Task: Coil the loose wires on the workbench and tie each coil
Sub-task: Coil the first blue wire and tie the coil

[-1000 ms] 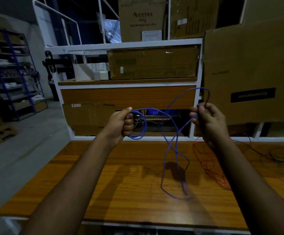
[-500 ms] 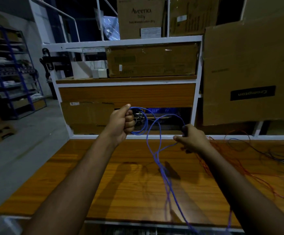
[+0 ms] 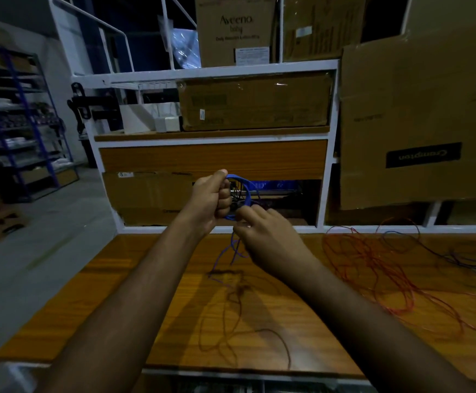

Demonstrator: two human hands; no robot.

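Head view: left hand (image 3: 212, 198) fisted round a small coil of blue wire (image 3: 245, 191), held up in the air above the far edge of the workbench (image 3: 117, 293). The coil stands roughly upright, its loop arcing out to the right of the fist — long axis near vertical. Right hand (image 3: 268, 239) is just beside and below the left, fingers curled, fingertips (image 3: 241, 212) touching the coil's lower end; whether it pinches the wire or only touches it, cannot tell. The blue wire's loose tail hangs down from between the hands, running toward the near-left, and reaches the benchtop below them. Thin dark loops on the wood nearer the camera — shadow or wire, unclear.

Red wires (image 3: 373, 273) lie in a loose tangle on the right part of the bench, well apart from the hands, strands sprawling mostly left to right. Dark wires (image 3: 458, 256) lie beyond them at the far right. Cardboard boxes (image 3: 255, 102) sit on the white shelf frame behind the bench.
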